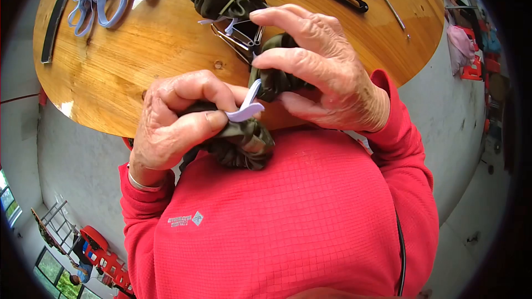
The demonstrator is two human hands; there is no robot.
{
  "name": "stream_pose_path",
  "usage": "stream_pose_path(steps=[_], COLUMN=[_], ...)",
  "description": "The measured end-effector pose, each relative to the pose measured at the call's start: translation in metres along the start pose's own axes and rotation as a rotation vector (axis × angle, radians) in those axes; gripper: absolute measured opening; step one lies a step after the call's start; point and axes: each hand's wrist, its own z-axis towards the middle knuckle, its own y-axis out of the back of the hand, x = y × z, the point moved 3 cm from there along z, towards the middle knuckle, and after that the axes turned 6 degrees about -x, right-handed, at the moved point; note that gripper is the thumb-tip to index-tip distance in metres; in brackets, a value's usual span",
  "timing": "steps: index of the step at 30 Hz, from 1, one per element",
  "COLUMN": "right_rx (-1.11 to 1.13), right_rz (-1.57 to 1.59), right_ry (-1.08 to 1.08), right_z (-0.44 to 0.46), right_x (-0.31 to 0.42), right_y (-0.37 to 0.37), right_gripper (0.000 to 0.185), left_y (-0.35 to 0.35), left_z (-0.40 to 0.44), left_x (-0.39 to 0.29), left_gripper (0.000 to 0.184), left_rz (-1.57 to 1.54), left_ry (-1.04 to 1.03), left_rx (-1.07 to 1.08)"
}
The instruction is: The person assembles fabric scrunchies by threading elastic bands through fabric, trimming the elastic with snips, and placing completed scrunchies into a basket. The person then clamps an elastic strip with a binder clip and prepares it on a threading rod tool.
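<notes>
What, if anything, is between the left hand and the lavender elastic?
Nothing visible: the left hand has its thumb and a fingertip right at the lavender elastic, which sticks out above the dark green fabric.

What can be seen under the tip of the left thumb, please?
Pale lilac elastic sticks out from the left hand, over gathered dark green fabric. Whatever sits directly beneath the tip is covered.

Satiny cloth scrunchie (246,147) (glossy wooden table (166,41))
</notes>
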Motion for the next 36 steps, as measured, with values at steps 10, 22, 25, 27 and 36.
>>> stream_pose_path(steps=[10, 22, 25, 27, 36], right_rx=[-0.068, -0.033, -0.043, -0.056, -0.033], right_rz=[0.003, -0.096, -0.164, -0.188, -0.243], right_ry=[0.081, 0.075, 0.055, 0.019, 0.046], right_z=[0.001, -0.006, -0.011, -0.013, -0.014], right_x=[-0.001, -0.013, -0.017, -0.019, -0.019], right_y=[-0.008, 0.011, 0.016, 0.017, 0.018], right_gripper=[0.035, 0.034, 0.033, 0.029, 0.027], left_y=[-0.015, -0.005, 0.001, 0.005, 0.004], left_z=[0.002, 0.000, -0.004, -0.004, -0.007], left_x=[-0.003, 0.000, 0.007, 0.009, 0.006], left_gripper=[0.013, 0.019, 0.016, 0.015, 0.019], left_rz=[0.305, 0.042, -0.082, -0.124, -0.013], left_ry=[0.071, -0.070, -0.074, -0.061, -0.025], left_rx=[-0.114, -0.039, -0.026, -0.015, -0.151])
